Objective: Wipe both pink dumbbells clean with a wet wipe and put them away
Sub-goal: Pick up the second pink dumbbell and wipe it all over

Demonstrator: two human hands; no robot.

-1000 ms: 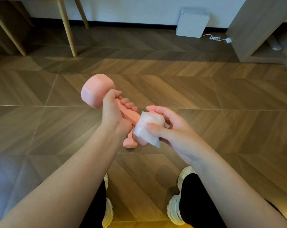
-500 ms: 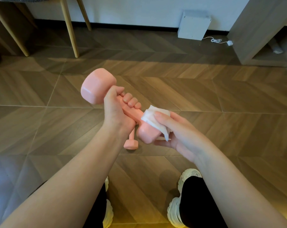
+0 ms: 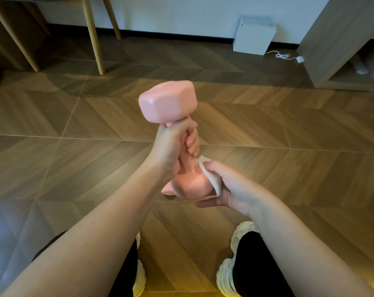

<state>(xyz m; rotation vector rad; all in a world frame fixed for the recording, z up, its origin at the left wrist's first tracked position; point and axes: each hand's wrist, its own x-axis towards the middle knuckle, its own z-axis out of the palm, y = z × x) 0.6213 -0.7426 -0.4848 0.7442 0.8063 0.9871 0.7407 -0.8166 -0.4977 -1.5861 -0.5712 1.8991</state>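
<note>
My left hand (image 3: pixel 173 144) grips the handle of a pink dumbbell (image 3: pixel 167 102), held nearly upright over the floor with one head up and the other down. My right hand (image 3: pixel 226 188) cups the lower head (image 3: pixel 190 185) from the right and presses a white wet wipe (image 3: pixel 212 179) against it. A small piece of a second pink dumbbell (image 3: pixel 167 190) shows on the floor just behind the lower head; most of it is hidden by the held dumbbell and my hands.
Wooden chair legs (image 3: pixel 93 35) stand at the back left. A white box (image 3: pixel 253 36) with a cable leans against the back wall, and a wooden cabinet (image 3: pixel 332 39) stands at the back right. My two white shoes (image 3: pixel 225 275) rest on the herringbone floor below.
My left hand has swung the dumbbell from a leftward tilt to nearly upright and moved it right. My right hand with the wipe has slid from the top of the lower head to its right side.
</note>
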